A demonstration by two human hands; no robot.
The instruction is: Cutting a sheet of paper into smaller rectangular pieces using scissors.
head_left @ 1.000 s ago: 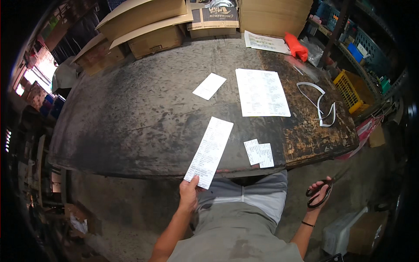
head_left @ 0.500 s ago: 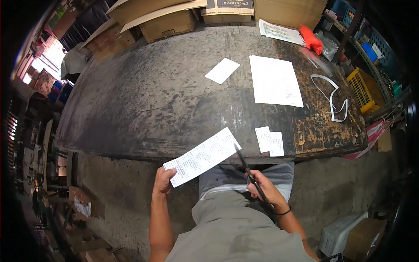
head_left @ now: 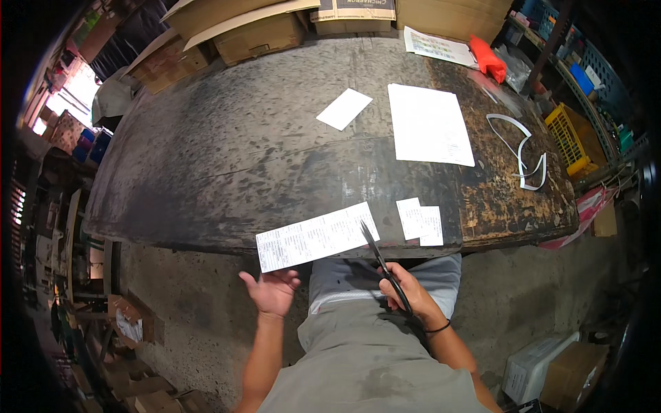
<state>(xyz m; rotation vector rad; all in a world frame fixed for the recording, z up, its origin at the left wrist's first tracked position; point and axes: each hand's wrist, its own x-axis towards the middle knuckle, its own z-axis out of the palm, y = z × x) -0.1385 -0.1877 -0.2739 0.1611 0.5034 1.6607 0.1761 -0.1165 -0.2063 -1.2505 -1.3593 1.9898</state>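
Note:
At the near edge of the dark, worn table (head_left: 206,151), a long printed paper strip (head_left: 310,234) lies slanted. My left hand (head_left: 270,292) is just below its left part, palm up with fingers apart, not gripping it. My right hand (head_left: 403,289) is closed on black-handled scissors (head_left: 378,251), whose blades reach over the strip's right end; whether they are cutting cannot be told. Two small overlapping slips (head_left: 430,226) lie to the right. Farther back are a white card (head_left: 344,109), a larger white sheet (head_left: 430,124) and thin curled paper offcuts (head_left: 544,172).
Cardboard boxes (head_left: 258,38) line the back edge, beside papers (head_left: 434,45) and a red-orange plastic bag (head_left: 487,58). At the right stand shelving with blue items (head_left: 582,80) and a yellow crate (head_left: 564,138). More boxes (head_left: 571,372) stand on the floor.
My left hand has let go of the strip, which now lies on the table edge, turned flatter. My right hand has brought the scissors from the right side over to the strip.

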